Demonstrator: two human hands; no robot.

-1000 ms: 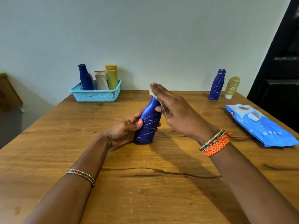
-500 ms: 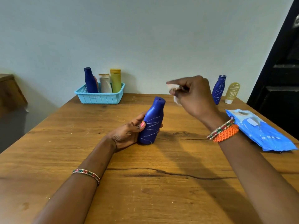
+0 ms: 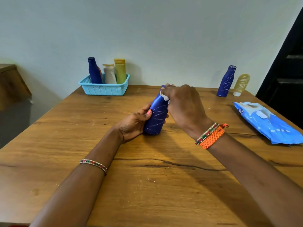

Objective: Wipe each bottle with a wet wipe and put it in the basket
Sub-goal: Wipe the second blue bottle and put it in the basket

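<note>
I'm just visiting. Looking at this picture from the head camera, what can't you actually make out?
- Most of the wet wipe: head view, covered by the right hand.
- The cap of the held blue bottle: head view, behind the same hand.
- Print on the wipes pack: too small to read.
- An orange item behind the dark blue bottle in the basket: mostly hidden.

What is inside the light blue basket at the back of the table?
In the basket stand a dark blue bottle, a white bottle and a yellow-green bottle. An orange edge shows behind the blue one. The basket wall covers their bases and the floor.
</note>
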